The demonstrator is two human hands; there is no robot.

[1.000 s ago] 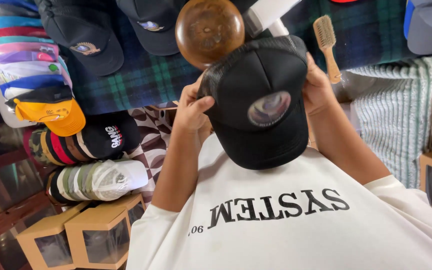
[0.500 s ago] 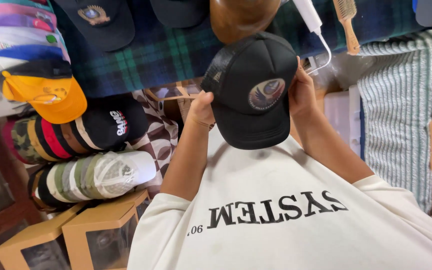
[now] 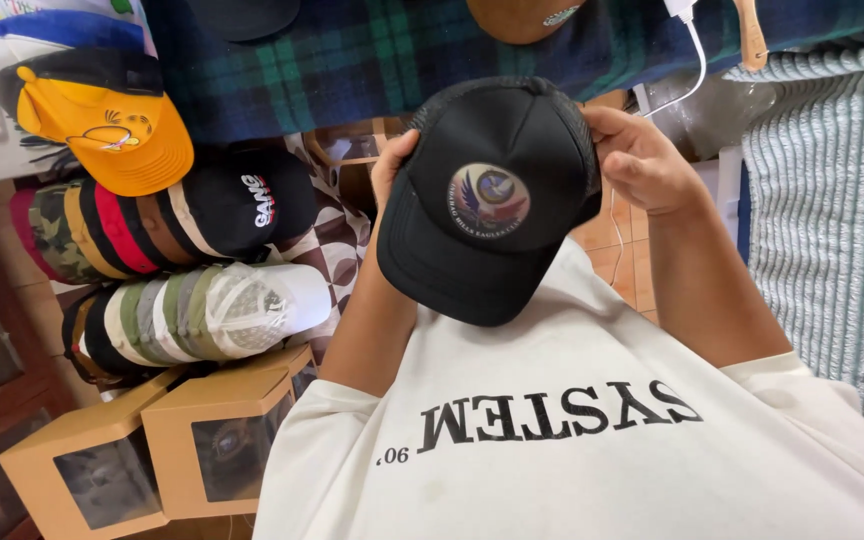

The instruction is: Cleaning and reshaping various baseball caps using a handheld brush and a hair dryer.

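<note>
Both hands grip a black mesh-backed cap [image 3: 497, 200] at frame centre: the left hand [image 3: 392, 165] closed on its left edge, the right hand [image 3: 642, 160] pinching its right side. Stacked caps [image 3: 182, 310] and cardboard boxes [image 3: 217, 440] sit lower left.

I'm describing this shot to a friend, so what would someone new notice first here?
First, the black cap with a round patch on its front, held up at centre by the left hand and right hand at its sides. Next, the yellow cap topping a stack at upper left, with rows of nested caps below it. Brown windowed boxes sit at lower left.
</note>
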